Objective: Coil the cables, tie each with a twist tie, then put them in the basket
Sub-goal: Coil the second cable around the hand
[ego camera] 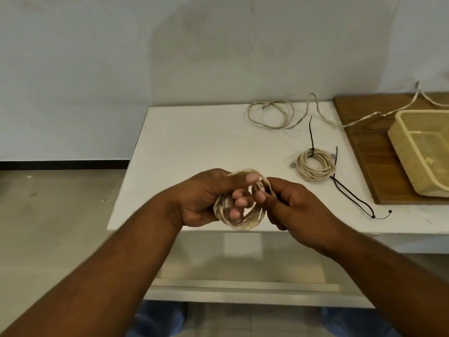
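My left hand (206, 198) grips a coiled beige cable (245, 221) above the front edge of the white table (194, 142), fingers through the loops. My right hand (291, 205) pinches the coil's right side, with something dark between its fingers that I cannot make out. A second beige coil (315, 166) lies on the table to the right, bound by a black twist tie (311, 135). Loose black ties (352, 195) lie beside it. An uncoiled beige cable (272, 115) lies at the table's back. The cream plastic basket (401, 144) stands at the right.
The basket rests on a brown wooden board (359, 132) at the table's right end. A pale wall stands behind the table. Grey floor (48, 215) lies to the left, and a lower shelf (243, 271) shows under the table edge.
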